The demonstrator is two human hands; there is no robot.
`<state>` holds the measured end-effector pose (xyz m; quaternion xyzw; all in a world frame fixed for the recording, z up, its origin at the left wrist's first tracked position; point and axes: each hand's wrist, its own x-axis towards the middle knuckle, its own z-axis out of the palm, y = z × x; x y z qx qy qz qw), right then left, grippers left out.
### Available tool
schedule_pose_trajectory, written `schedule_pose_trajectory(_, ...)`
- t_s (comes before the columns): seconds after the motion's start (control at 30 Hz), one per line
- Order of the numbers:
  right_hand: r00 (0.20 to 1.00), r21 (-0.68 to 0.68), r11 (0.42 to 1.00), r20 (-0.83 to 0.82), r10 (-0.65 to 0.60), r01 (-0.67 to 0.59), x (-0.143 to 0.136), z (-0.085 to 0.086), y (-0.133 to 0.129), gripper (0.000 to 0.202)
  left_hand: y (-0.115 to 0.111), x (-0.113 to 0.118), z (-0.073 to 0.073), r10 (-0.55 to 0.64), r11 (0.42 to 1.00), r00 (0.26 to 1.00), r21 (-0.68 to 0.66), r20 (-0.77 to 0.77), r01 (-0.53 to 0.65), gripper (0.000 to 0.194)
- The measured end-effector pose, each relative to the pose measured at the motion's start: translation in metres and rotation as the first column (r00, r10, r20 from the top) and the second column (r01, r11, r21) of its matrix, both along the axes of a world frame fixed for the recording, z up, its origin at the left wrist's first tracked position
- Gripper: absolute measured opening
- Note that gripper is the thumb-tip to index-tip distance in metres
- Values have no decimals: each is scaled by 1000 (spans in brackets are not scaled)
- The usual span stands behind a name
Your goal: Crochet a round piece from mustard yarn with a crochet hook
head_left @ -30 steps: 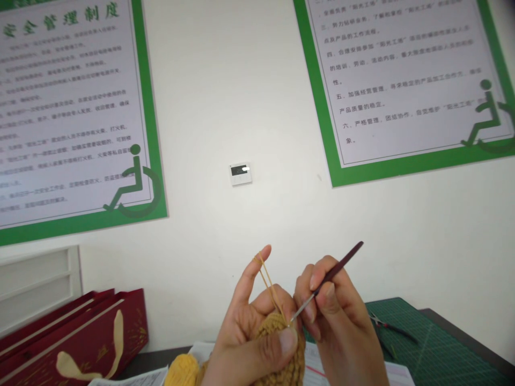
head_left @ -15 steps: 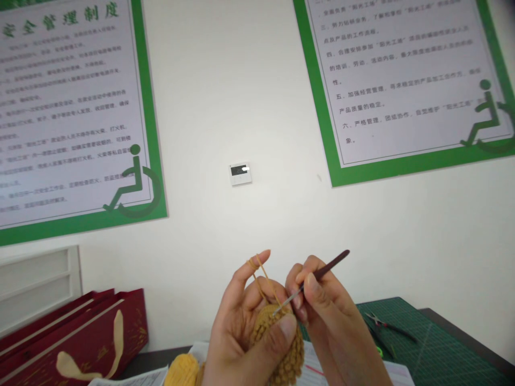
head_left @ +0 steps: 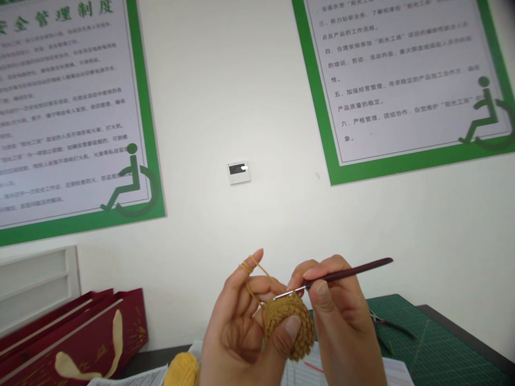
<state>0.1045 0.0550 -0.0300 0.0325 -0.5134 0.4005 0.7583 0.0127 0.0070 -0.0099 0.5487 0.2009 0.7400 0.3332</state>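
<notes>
Apparently mid-stitch: my left hand (head_left: 241,332) pinches the crochet piece (head_left: 290,306); right hand (head_left: 344,311) grips hook (head_left: 346,274) at its upper edge; next needs taut yarn (head_left: 246,266).

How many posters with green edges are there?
2. The left poster hangs left of the white box, the right poster right of it. Both run partly out of view.

Soft light brightens the wall (head_left: 233,96) above the fingers (head_left: 235,281), dimming toward the corners. Glare spots the wall panel (head_left: 238,173) above them; the hook's shank (head_left: 289,293) glints beside them; poster (head_left: 72,128) print up-left is blurred.
</notes>
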Motion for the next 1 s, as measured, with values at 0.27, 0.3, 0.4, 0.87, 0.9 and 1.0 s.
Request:
schedule_pose_trajectory(0.27,999,-71,997,-18,-35,34,1,3,-4,11,-3,-3,1,36,997,999,-63,-15,-37,73)
schedule_pose_trajectory(0.3,1000,-72,997,-16,-25,24,1,3,-5,12,-4,-4,1,32,997,999,-76,-12,-33,76)
schedule_pose_trajectory(0.4,1000,-84,997,-23,1,-3,1,4,-7,14,-4,-5,1,27,996,1000,-90,-10,-28,81)
schedule_pose_trajectory(0.87,774,-261,746,-7,633,-613,6,11,-5,32,-1,-17,5,-101,985,995,-143,-5,99,106)
schedule_pose_trajectory(0.9,760,-262,731,-13,650,-630,5,11,-4,33,0,-18,4,-108,984,994,-140,-4,106,107)
schedule_pose_trajectory(1.0,726,-265,693,-38,687,-670,4,13,-2,32,2,-20,2,-124,984,992,-134,-11,121,107)
